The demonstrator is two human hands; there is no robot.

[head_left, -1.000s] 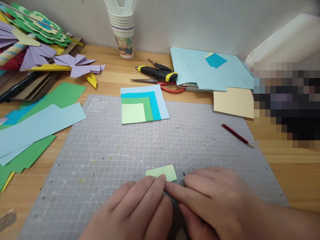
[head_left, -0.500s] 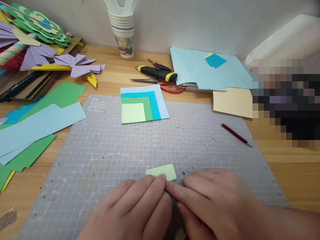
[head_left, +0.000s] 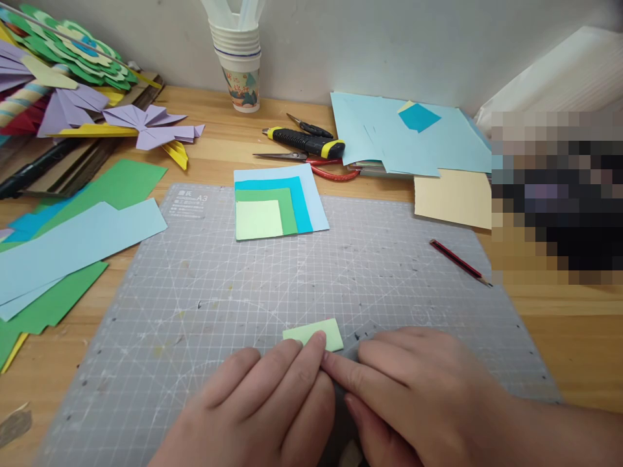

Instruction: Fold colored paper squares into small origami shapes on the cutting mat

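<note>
A small folded piece of pale green paper (head_left: pixel 318 332) lies on the grey cutting mat (head_left: pixel 233 285), its near part hidden beneath my fingers. My left hand (head_left: pixel 263 395) presses it down, fingers close together and the index fingertip on top of the paper. Beside that fingertip, my right hand (head_left: pixel 413 383) holds the paper's near edge with the index finger, while its other fingers are curled. Farther up the mat is a stack of square papers (head_left: pixel 265 219) in pale green, green, blue and light blue, each larger than the one above it.
A pencil (head_left: pixel 460 262) lies at the mat's right. Behind are a utility knife (head_left: pixel 306 141), scissors (head_left: pixel 335 171), light blue sheets (head_left: pixel 384 139) and stacked paper cups (head_left: pixel 238 65). Green and blue paper offcuts (head_left: pixel 82 250) and purple paper flowers (head_left: pixel 146 123) occupy the left side.
My left index fingertip has shifted slightly farther onto the paper. The paper and my right hand stay in nearly the same place.
</note>
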